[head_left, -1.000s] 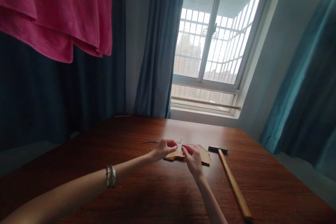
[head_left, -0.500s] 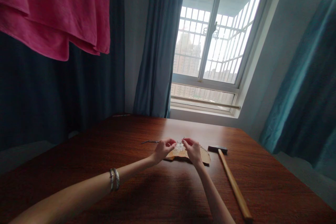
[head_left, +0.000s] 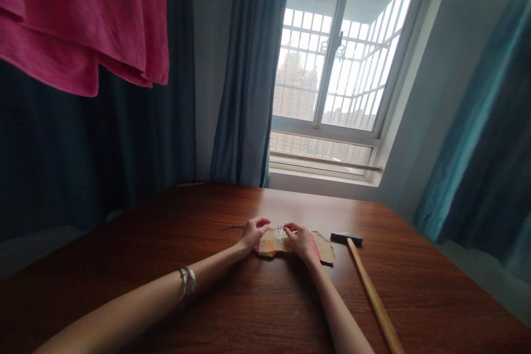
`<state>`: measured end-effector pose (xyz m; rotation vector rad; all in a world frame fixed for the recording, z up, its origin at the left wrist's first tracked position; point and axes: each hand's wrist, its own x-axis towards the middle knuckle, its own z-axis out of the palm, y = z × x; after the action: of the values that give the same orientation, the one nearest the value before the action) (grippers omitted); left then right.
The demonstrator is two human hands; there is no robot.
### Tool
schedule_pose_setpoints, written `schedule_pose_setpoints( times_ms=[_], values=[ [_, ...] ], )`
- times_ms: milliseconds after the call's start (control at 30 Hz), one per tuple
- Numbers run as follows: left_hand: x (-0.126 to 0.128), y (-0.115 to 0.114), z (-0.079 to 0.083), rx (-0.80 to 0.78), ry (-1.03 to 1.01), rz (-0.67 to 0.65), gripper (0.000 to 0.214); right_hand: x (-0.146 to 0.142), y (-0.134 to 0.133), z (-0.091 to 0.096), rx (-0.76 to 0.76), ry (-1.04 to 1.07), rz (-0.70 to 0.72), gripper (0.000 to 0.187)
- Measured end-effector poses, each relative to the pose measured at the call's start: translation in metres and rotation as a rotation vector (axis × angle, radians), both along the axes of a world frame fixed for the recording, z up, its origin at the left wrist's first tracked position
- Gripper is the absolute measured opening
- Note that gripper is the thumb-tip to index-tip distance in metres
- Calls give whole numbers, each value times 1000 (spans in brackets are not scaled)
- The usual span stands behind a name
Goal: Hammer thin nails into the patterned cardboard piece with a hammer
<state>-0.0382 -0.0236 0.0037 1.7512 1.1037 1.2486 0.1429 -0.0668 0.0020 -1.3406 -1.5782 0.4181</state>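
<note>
A flat tan wooden piece [head_left: 323, 249] with small dots lies on the dark wooden table [head_left: 232, 310]. My left hand [head_left: 254, 232] rests at its left edge, fingers pinched together. My right hand [head_left: 302, 240] lies on its middle, fingers also pinched. Between the two hands stand thin metal pins [head_left: 280, 230], upright on the piece. Which hand grips them I cannot make out. A bracelet [head_left: 187, 282] sits on my left forearm.
A hammer with a long wooden handle [head_left: 371, 293] lies right of the piece, its dark head [head_left: 345, 238] toward the window. A thin dark metal tool [head_left: 233, 227] lies left of my left hand. Pink cloth [head_left: 83, 16] hangs at upper left; curtains flank the window.
Both hands have lowered onto the wooden piece and drawn a little apart; the pins now stand upright between them instead of being held slanted above it.
</note>
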Motion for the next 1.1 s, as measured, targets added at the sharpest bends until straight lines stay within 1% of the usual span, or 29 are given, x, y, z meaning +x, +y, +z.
schedule_pose_setpoints(
  times_ms=[100,200,367,500,633,767,1000,1100],
  values=[
    [2,4,0,15,29,-14,24,1,1,-4,2,-13,4,20],
    [6,6,1,21,53,-60,27,1,2,-6,10,-21,7,21],
    [20,3,3,17,94,-140,33,0,1,-6,28,-30,5,23],
    [30,-3,10,31,130,-166,31,-1,0,-7,39,-42,2,24],
    [34,-4,14,67,181,-178,26,0,-1,-9,42,-62,-5,22],
    [33,-2,12,85,222,-204,23,0,-2,-8,37,-83,-10,20],
    [33,1,6,97,201,-225,25,-3,-4,-9,17,-113,-51,17],
    [33,1,6,92,202,-221,25,-6,-5,-4,0,-134,-62,16]
  ],
)
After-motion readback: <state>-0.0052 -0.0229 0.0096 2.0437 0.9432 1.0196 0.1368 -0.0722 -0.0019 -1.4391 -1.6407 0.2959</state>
